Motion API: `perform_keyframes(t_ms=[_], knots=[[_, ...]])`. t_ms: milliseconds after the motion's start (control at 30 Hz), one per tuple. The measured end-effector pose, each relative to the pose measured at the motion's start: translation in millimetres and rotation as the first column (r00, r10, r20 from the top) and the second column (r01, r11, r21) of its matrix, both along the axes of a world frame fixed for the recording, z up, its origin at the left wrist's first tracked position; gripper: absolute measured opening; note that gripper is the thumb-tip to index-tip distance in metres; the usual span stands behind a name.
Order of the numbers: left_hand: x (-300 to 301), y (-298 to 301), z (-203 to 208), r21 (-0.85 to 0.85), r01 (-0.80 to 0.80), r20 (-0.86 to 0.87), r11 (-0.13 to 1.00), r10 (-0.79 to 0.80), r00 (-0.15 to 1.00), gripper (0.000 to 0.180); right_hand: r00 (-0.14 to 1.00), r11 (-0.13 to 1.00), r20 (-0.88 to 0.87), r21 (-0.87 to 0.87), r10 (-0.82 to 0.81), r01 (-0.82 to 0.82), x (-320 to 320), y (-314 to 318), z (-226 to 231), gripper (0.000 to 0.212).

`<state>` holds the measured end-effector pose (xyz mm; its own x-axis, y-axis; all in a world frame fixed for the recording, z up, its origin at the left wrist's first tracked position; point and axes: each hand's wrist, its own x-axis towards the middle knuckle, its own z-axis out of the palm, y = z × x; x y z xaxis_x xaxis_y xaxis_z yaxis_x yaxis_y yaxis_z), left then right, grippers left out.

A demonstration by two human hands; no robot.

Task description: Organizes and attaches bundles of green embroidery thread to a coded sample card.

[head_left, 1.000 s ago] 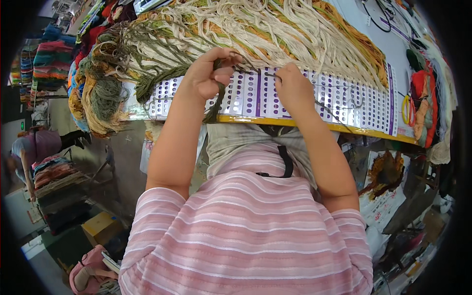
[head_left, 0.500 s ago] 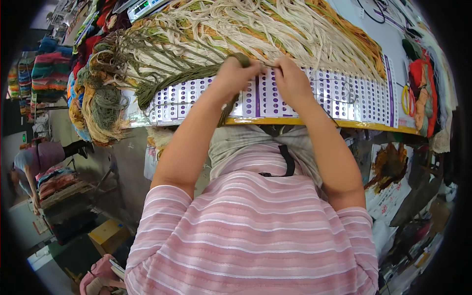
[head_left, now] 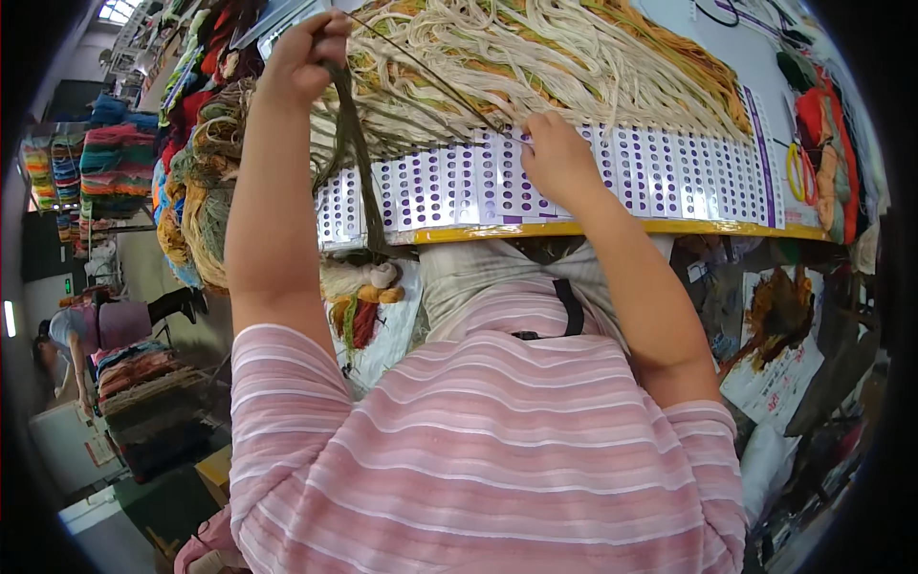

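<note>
My left hand [head_left: 308,59] is raised at the far left of the table, its fingers closed round olive-green yarn [head_left: 356,143]. A bundle of that yarn hangs below the hand, over the white punched cards and down past the table's front edge. One dark strand [head_left: 421,69] stretches straight from my left hand towards my right. Near the cards' upper edge, my right hand [head_left: 562,161] pinches something thin where the strand ends; its kind is too small to tell. The white cards [head_left: 622,182], with rows of dark round holes, carry cream, orange and green yarns [head_left: 535,67] spread behind them.
Coloured yarn hanks [head_left: 206,206] hang over the table's left end, others [head_left: 830,172] lie at the right beside yellow-and-red-handled scissors [head_left: 798,174]. A yellow strip [head_left: 535,231] edges the table front. Another person [head_left: 96,330] bends over stacked yarn [head_left: 143,368] at the left.
My left hand has moved far up and left from beside my right hand, drawing the strand out straight and carrying the olive-green bundle along. My right hand has barely moved.
</note>
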<state>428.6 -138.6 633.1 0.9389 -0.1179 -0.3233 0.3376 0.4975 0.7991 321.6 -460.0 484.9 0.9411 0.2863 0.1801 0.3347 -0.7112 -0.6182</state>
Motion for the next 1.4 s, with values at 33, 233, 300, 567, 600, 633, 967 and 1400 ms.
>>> perform_keyframes(t_ms=[33,233,300,567,600,633,967,1400], knots=[[0,-3,-5,-0.013,0.19,0.018,0.982,-0.19,0.982,0.021,1.0,1.0,0.021,-0.023,-0.012,0.012,0,-5,-1,0.02],[-87,22,-5,0.217,0.313,0.216,0.925,-0.358,0.909,0.021,0.997,0.998,-0.074,-0.057,-0.013,0.009,-1,-1,14,0.032],[-108,15,-15,0.091,0.356,0.364,0.93,-0.364,0.858,0.02,0.992,0.995,-0.117,-0.09,-0.042,0.031,-2,2,23,0.038],[-70,44,-6,-0.321,-0.064,0.278,0.945,0.159,0.947,0.008,0.99,0.976,-0.121,-0.213,-0.073,0.046,-6,17,31,0.06],[-50,47,1,-0.052,-0.208,0.272,0.977,0.214,0.938,0.009,0.986,0.974,-0.138,-0.219,-0.09,0.059,-5,18,32,0.059],[-28,49,6,0.206,-0.4,0.261,0.893,0.344,0.902,0.011,0.988,0.973,-0.135,-0.225,-0.08,0.048,-5,19,31,0.059],[-97,-81,1,0.478,0.146,0.075,0.866,-0.206,0.976,0.032,0.996,0.951,-0.066,0.298,-0.068,0.085,-28,17,50,0.027],[-180,-148,-20,-0.414,0.342,0.068,0.844,-0.346,0.936,0.056,0.799,0.464,-0.413,0.865,0.436,0.194,-72,9,107,0.009]])
